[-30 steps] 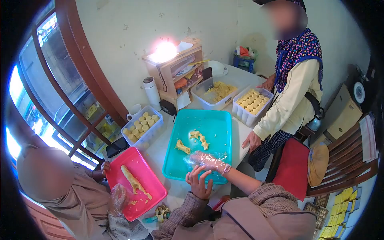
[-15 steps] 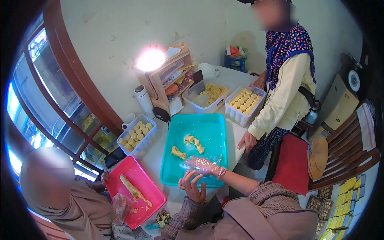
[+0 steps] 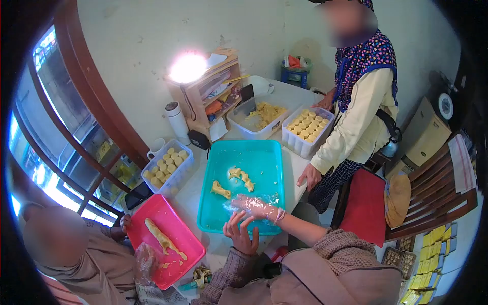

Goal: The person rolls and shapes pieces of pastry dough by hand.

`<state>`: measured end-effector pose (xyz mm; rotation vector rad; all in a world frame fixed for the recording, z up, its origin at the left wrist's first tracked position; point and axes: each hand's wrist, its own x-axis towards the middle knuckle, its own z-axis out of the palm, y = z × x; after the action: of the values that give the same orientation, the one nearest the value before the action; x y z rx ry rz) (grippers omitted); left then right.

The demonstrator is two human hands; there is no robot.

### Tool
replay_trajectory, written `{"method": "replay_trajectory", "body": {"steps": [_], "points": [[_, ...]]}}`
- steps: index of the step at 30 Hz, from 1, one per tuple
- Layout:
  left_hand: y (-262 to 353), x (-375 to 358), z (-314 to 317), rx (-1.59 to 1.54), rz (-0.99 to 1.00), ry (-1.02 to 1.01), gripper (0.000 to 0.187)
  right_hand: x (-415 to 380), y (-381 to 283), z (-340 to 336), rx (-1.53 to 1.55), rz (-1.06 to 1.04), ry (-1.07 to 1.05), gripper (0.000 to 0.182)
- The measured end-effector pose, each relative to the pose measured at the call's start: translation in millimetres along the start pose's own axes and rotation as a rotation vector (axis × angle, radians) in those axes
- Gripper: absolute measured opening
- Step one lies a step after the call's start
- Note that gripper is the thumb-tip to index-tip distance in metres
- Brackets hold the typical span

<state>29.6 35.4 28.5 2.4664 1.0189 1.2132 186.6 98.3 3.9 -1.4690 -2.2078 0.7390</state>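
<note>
My right hand [image 3: 254,206] wears a clear plastic glove and is low over the front part of a teal tray [image 3: 244,152]. Crinkled plastic hides its fingers. Bare, with fingers apart, my left hand [image 3: 241,232] is at the tray's near edge, fingertips right by the glove. Beyond the gloved hand, a short lump of yellow dough [image 3: 220,190] and a bent, uneven strip of dough [image 3: 243,179] lie in the tray, with small crumbs around them.
At left, a person with one gloved hand is at a pink tray [image 3: 195,250] holding a dough roll [image 3: 161,237]. Another person stands at right beside a tub of round dough pieces [image 3: 306,127]. A second such tub [image 3: 168,165], a dough tub [image 3: 262,117] and a flask [image 3: 176,121] stand behind.
The whole view has shifted slightly, with the trays now a little further left and up. The person at left has lowered their head. My hands stay close together over the teal tray.
</note>
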Motion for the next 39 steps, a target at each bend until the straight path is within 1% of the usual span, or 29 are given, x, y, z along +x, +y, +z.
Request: {"method": "replay_trajectory", "body": {"steps": [2,5,8,11,15,21,24,27,29,31,33,34,37,38,39], "points": [[1,1,0,-0.011,-0.009,0.000,0.034,-3,-11,-10,0.025,0.072,-0.044,0.043],[1,1,-2,-0.032,-0.021,0.002,0.034,-3,-5,-6,0.047,0.016,-0.023,0.043],[-2,-2,1,-0.049,-0.033,0.014,0.032,-1,6,8,0.007,-0.045,0.094,0.046],[-3,-3,3,-0.053,-0.033,0.017,0.032,-2,1,0,0.022,0.000,0.003,0.045],[-3,-4,3,-0.052,-0.023,0.011,0.032,-5,-11,-9,0.014,0.062,-0.023,0.044],[-2,-3,2,-0.047,-0.007,0.015,0.031,-1,2,5,-0.012,-0.015,0.065,0.041],[-2,-3,1,-0.040,-0.003,0.013,0.031,-4,-7,-4,0.071,0.063,0.019,0.041],[-4,-4,3,-0.036,-0.006,0.020,0.031,-3,-5,-1,0.044,0.053,0.036,0.042],[-3,-4,3,-0.026,-0.024,0.018,0.031,0,3,3,0.080,0.021,0.061,0.046],[1,-3,1,-0.007,-0.056,0.006,0.032,-1,2,4,0.071,-0.054,0.160,0.050],[1,-2,0,-0.018,-0.077,0.014,0.031,-2,0,1,0.015,-0.170,0.338,0.055],[1,-3,1,-0.024,-0.086,0.018,0.030,0,-1,-4,0.163,-0.087,0.289,0.061],[2,-3,1,-0.034,-0.087,0.025,0.029,1,4,-2,0.181,-0.021,0.352,0.060],[2,-4,0,-0.032,-0.083,0.024,0.029,4,17,9,0.090,-0.093,0.426,0.056],[1,-5,1,-0.031,-0.077,0.026,0.029,4,13,9,0.162,-0.066,0.423,0.053]]}}
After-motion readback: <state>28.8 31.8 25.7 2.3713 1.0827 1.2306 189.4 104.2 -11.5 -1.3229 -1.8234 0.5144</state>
